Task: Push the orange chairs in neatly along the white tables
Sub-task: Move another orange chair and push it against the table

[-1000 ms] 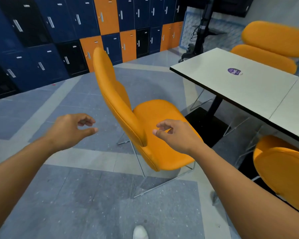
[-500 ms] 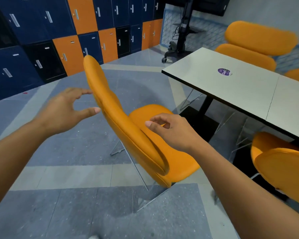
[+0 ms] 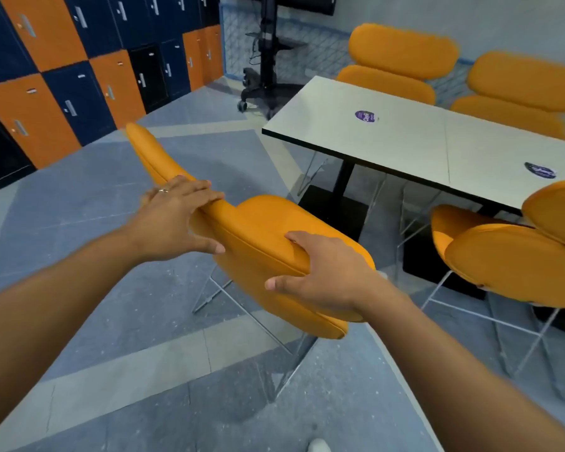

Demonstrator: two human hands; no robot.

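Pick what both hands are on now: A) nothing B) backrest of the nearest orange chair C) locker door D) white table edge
B: the left hand and the right hand both grip the backrest's top edge on the orange chair; neither touches the white table.

Both arms stretched forward. Left hand (image 3: pixel 177 220) clasps chair (image 3: pixel 255 252) back, fingers over top, thumb beneath. Right hand (image 3: pixel 320 278) grips same edge, nearer.

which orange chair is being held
The chair out on the floor: left hand and right hand grip its backrest. Three at the table are untouched.
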